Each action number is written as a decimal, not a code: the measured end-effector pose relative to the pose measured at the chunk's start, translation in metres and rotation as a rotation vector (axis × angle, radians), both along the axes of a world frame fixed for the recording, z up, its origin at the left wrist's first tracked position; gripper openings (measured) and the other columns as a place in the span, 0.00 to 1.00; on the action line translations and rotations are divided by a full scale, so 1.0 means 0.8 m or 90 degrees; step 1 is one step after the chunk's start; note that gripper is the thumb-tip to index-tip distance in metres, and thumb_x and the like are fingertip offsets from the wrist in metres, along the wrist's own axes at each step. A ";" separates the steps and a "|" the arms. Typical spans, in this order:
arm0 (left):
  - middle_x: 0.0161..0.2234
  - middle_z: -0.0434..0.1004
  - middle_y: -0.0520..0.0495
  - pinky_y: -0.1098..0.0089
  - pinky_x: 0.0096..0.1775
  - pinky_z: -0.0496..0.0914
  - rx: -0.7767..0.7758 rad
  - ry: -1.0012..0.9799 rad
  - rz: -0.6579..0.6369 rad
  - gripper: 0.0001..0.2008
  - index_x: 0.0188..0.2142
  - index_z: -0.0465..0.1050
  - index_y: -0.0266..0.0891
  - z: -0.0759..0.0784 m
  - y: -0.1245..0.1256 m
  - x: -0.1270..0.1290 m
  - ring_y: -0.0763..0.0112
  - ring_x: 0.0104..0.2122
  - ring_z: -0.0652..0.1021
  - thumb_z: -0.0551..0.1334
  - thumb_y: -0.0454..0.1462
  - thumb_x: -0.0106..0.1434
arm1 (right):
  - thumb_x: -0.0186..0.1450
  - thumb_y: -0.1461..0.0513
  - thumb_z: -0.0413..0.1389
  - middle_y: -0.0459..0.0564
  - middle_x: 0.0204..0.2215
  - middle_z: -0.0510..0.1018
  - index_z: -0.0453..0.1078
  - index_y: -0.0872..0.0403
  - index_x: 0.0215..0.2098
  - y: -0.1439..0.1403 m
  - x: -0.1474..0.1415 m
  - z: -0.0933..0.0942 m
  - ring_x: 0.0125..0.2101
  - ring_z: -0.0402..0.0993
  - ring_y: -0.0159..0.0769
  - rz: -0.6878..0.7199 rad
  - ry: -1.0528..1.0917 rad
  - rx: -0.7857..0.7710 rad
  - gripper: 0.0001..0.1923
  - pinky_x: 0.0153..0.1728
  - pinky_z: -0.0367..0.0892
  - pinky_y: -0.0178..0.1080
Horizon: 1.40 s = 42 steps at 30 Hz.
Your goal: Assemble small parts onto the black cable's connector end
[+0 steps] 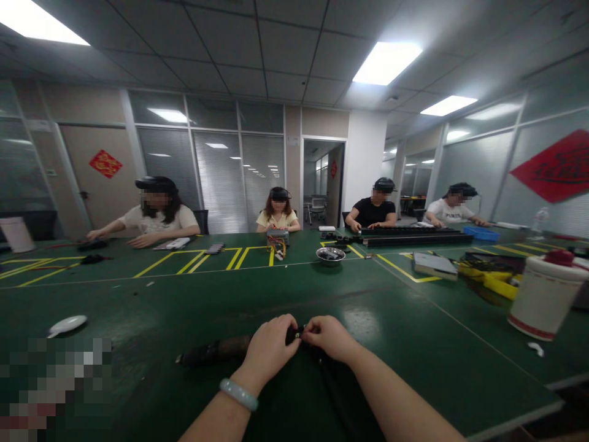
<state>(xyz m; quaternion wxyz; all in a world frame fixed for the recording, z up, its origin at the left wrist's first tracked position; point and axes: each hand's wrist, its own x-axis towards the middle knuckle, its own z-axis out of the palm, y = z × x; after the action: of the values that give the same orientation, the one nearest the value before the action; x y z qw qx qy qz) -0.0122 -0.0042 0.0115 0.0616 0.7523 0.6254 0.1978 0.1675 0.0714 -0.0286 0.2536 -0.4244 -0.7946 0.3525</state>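
Both hands, left hand (269, 347) and right hand (329, 337), pinch a small black part (293, 334); no writing legible.

One green desk (184, 307). Two hands: left hand (269, 350), right hand (329, 337), both pinching one small black part (294, 335). One dark cylindrical piece (214, 352) just left of the left hand. One pale bracelet (238, 393). One metal bowl (330, 255) beyond the hands. One white container (545, 294), far right of the bowl. Four people seated at the desk's far side. Two red wall decorations.
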 end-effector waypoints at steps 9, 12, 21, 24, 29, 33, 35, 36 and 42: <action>0.43 0.74 0.50 0.66 0.45 0.64 -0.021 0.013 -0.027 0.08 0.41 0.71 0.45 0.002 0.000 -0.001 0.65 0.44 0.73 0.58 0.37 0.61 | 0.60 0.59 0.60 0.47 0.27 0.80 0.77 0.55 0.33 -0.004 0.001 0.007 0.27 0.73 0.32 0.005 -0.015 -0.002 0.08 0.27 0.61 0.30; 0.44 0.74 0.51 0.65 0.47 0.64 -0.029 -0.002 -0.026 0.10 0.43 0.71 0.47 0.001 0.000 -0.001 0.64 0.45 0.73 0.59 0.39 0.60 | 0.60 0.59 0.60 0.47 0.27 0.80 0.77 0.55 0.33 -0.005 0.002 0.009 0.27 0.74 0.32 0.003 -0.013 -0.007 0.07 0.26 0.62 0.30; 0.45 0.74 0.50 0.65 0.47 0.65 -0.016 -0.015 0.002 0.12 0.45 0.69 0.45 -0.003 0.001 -0.002 0.64 0.45 0.73 0.60 0.41 0.60 | 0.59 0.59 0.60 0.46 0.27 0.80 0.76 0.55 0.33 -0.001 0.003 0.001 0.28 0.74 0.32 0.002 0.002 -0.003 0.08 0.26 0.62 0.30; 0.44 0.74 0.51 0.65 0.45 0.65 -0.009 -0.022 -0.003 0.12 0.44 0.69 0.46 -0.005 0.002 -0.003 0.64 0.44 0.73 0.60 0.41 0.60 | 0.59 0.58 0.60 0.46 0.27 0.80 0.76 0.55 0.33 0.000 0.003 0.000 0.27 0.74 0.32 0.007 0.010 0.005 0.08 0.26 0.61 0.30; 0.44 0.74 0.49 0.65 0.46 0.64 -0.015 -0.002 0.001 0.13 0.44 0.69 0.45 -0.002 0.001 -0.002 0.64 0.44 0.73 0.61 0.40 0.59 | 0.59 0.60 0.60 0.46 0.25 0.79 0.77 0.55 0.33 -0.001 0.001 0.003 0.26 0.73 0.31 0.002 -0.007 -0.005 0.07 0.25 0.60 0.30; 0.43 0.74 0.49 0.65 0.45 0.64 -0.010 -0.001 -0.001 0.11 0.43 0.69 0.45 -0.001 0.001 -0.001 0.64 0.44 0.73 0.60 0.40 0.60 | 0.59 0.60 0.60 0.46 0.26 0.80 0.77 0.55 0.33 -0.003 0.001 0.006 0.27 0.74 0.32 0.004 0.002 -0.016 0.07 0.26 0.62 0.30; 0.42 0.74 0.50 0.65 0.44 0.64 -0.004 -0.002 -0.007 0.09 0.42 0.69 0.45 -0.002 0.001 -0.001 0.65 0.42 0.73 0.59 0.38 0.61 | 0.59 0.60 0.60 0.47 0.27 0.80 0.77 0.55 0.33 -0.004 0.002 0.007 0.27 0.74 0.32 0.005 0.005 -0.018 0.07 0.26 0.62 0.30; 0.41 0.74 0.50 0.66 0.43 0.64 -0.002 -0.001 -0.011 0.08 0.41 0.70 0.45 -0.003 0.001 -0.001 0.65 0.42 0.73 0.58 0.38 0.61 | 0.59 0.60 0.60 0.47 0.27 0.80 0.76 0.55 0.33 -0.004 0.002 0.007 0.27 0.74 0.32 0.007 0.004 -0.018 0.07 0.26 0.62 0.30; 0.40 0.74 0.51 0.66 0.42 0.64 0.000 0.008 -0.025 0.06 0.38 0.70 0.45 -0.004 0.003 -0.001 0.66 0.41 0.73 0.58 0.36 0.61 | 0.60 0.59 0.60 0.47 0.27 0.80 0.76 0.55 0.33 -0.002 0.002 0.006 0.27 0.74 0.32 0.008 -0.004 -0.009 0.07 0.26 0.62 0.30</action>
<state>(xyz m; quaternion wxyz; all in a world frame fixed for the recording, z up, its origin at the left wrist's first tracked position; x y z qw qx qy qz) -0.0128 -0.0017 0.0082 0.0615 0.7655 0.6110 0.1921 0.1694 0.0694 -0.0240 0.2459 -0.4225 -0.7953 0.3585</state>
